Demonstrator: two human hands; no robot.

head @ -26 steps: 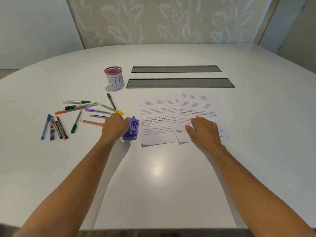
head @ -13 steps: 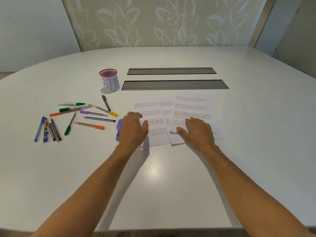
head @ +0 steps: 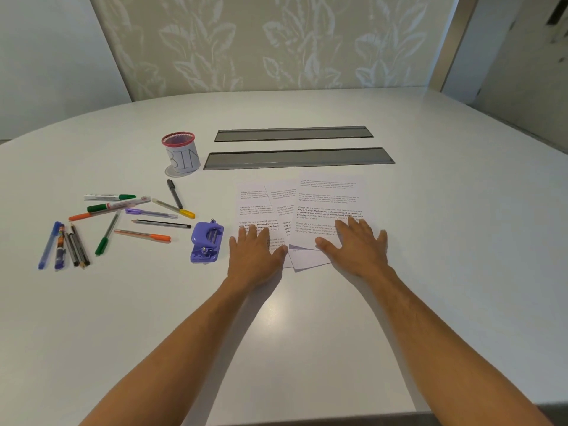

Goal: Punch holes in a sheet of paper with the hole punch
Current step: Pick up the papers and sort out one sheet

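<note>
Three overlapping printed sheets of paper (head: 330,198) lie fanned out on the white table (head: 307,333). My left hand (head: 255,253) rests flat with straight fingers on the lower part of the leftmost sheet (head: 253,204). My right hand (head: 353,245) lies flat on the lower part of the rightmost sheet. A purple hole punch (head: 206,241) sits on the table just left of my left hand, apart from it and from the papers. Neither hand holds anything.
Several pens and markers (head: 116,219) are scattered to the left of the punch. A red-rimmed cup labelled BIN (head: 181,153) stands behind them. Two long grey slot covers (head: 298,158) are set into the table beyond the papers.
My left hand let go of the hole punch and moved right onto the leftmost sheet. The right hand stayed on the rightmost sheet. The camera view shifted slightly.
</note>
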